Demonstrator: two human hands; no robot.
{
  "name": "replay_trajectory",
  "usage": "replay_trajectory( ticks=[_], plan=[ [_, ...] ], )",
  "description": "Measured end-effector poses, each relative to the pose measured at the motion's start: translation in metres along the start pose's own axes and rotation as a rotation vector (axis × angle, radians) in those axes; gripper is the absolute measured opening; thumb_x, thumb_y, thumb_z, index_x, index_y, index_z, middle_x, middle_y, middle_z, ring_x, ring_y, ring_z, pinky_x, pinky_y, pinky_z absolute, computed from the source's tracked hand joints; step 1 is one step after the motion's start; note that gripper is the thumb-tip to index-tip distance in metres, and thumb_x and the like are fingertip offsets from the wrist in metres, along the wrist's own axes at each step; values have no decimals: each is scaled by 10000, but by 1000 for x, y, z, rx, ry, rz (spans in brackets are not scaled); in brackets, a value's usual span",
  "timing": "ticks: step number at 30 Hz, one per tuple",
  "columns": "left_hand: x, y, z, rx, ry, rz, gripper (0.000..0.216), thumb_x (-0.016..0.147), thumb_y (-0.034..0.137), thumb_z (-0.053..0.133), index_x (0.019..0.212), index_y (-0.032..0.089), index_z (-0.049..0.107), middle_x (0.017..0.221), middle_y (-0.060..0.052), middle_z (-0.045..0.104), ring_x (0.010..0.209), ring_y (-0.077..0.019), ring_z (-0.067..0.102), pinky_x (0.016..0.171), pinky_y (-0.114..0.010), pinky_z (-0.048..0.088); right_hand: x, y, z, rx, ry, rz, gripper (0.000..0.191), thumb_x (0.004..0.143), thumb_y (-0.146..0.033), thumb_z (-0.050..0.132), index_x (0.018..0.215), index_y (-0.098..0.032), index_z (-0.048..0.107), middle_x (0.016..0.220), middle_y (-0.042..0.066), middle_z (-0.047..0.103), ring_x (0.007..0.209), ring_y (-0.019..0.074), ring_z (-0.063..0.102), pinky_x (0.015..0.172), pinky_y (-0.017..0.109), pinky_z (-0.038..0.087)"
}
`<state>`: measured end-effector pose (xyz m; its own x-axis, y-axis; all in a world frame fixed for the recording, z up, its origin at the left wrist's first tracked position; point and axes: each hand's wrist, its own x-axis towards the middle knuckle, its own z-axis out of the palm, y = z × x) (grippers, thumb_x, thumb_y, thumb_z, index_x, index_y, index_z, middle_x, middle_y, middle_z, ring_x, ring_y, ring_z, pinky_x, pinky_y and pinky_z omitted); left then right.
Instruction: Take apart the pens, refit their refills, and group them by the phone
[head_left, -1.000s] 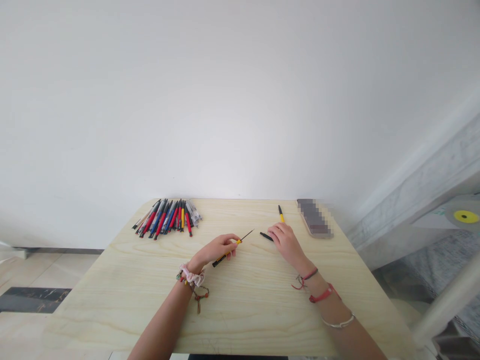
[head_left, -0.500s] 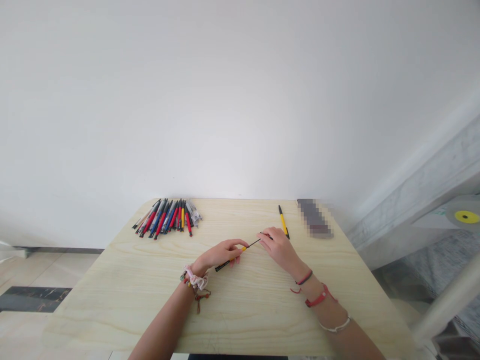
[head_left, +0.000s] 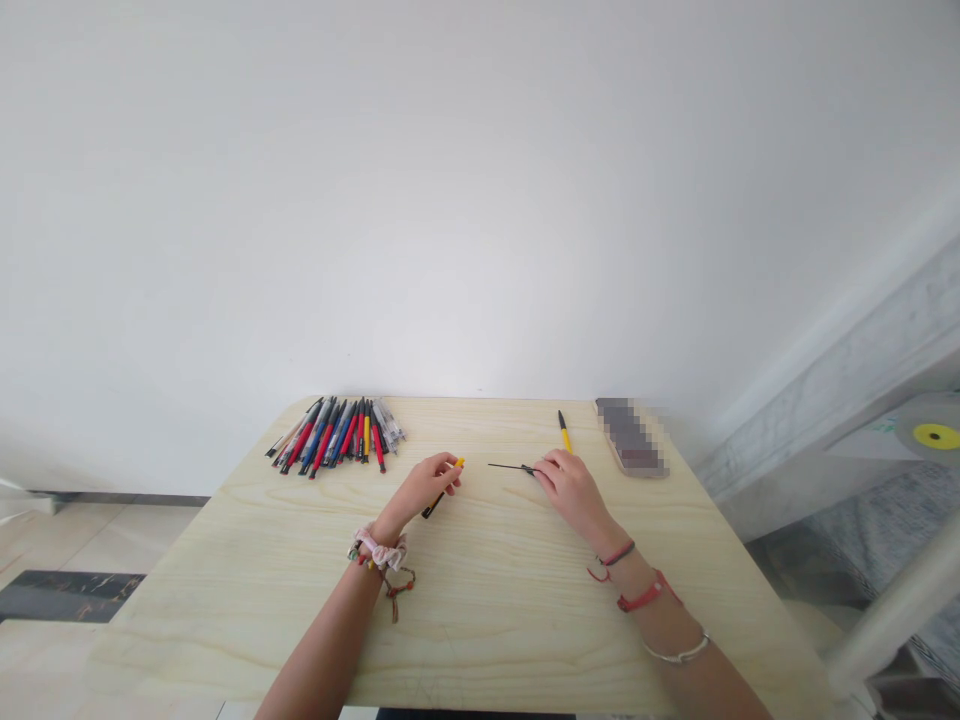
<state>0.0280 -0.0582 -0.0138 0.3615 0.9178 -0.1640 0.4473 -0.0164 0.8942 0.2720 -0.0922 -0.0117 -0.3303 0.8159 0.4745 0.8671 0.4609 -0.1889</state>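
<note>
Your left grip [head_left: 421,488] is clamping a yellow-and-black barrel [head_left: 430,508], thumb and fingers closing around its middle. Yellow end is poking up past your fingertips, black end is slanting down toward you. Your right grip [head_left: 574,490] is pinching at the near end of a thin dark refill [head_left: 507,465]; the refill is sticking out leftward, nearly level, and its free end is pointing at the gap between your hands. A short black piece [head_left: 528,470] is showing right at those same fingertips; can't tell how it's meeting the refill. Barrel and refill are sitting apart.

Your left wrist is wearing a pale pink scrunchie [head_left: 386,553] plus beaded strings; your right is wearing a red band [head_left: 641,598] and a silvery bangle [head_left: 679,655].

Just beyond your right hand, a yellow pen [head_left: 566,438] with a black end is lying on the surface [head_left: 480,610], your hand hiding its lower part. Right of that, a phone-like slab [head_left: 628,437] is lying there, blurred out by pixelation. Far left, a pen bunch [head_left: 330,437] is lying fanned side by side: red, blue, yellow and clear bodies. A pale wall [head_left: 465,200] is standing behind the far edge.
</note>
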Motion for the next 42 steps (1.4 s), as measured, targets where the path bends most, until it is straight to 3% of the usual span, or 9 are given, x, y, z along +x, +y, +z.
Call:
replay_trajectory(
  ticks=[7,12,18,25,37,42],
  plan=[
    [0,4,7,130,94,62,259,697,385,450,706,146,548,662,-18,560,612,-126,501,568,-218,371,0,-19,13,-46,-123,-30,146,759,-138,480,645,-181,560,696,43,517,668,164,476,605,296,357],
    [0,4,7,94,101,31,295,678,398,471,777,138,569,682,-22,578,601,-127,500,555,-221,375,-1,-13,15,-9,-96,-18,148,766,-101,439,715,-191,545,725,42,538,675,164,486,611,287,360],
    [2,0,9,58,98,12,313,665,374,486,852,134,563,701,-37,597,608,-135,520,562,-231,399,-3,-9,15,83,-88,127,112,746,-98,452,794,-184,506,680,26,559,640,165,511,597,276,389],
    [0,2,9,103,83,31,301,672,387,468,801,135,572,729,-44,607,620,-140,527,565,-233,398,-4,-9,14,64,-106,64,118,744,-113,491,699,-182,576,701,44,594,698,179,539,655,301,423],
    [1,0,11,393,146,42,181,692,302,477,769,166,567,740,-31,614,670,-142,538,618,-240,391,-4,-7,14,105,-150,128,110,748,-135,501,711,-169,599,746,39,583,730,160,548,661,269,441],
    [-2,0,11,500,111,85,144,675,281,507,751,166,551,742,-25,606,684,-142,527,622,-244,384,-2,2,5,140,-90,229,151,786,-159,442,731,-172,582,772,40,584,733,152,551,664,260,435]
  ],
)
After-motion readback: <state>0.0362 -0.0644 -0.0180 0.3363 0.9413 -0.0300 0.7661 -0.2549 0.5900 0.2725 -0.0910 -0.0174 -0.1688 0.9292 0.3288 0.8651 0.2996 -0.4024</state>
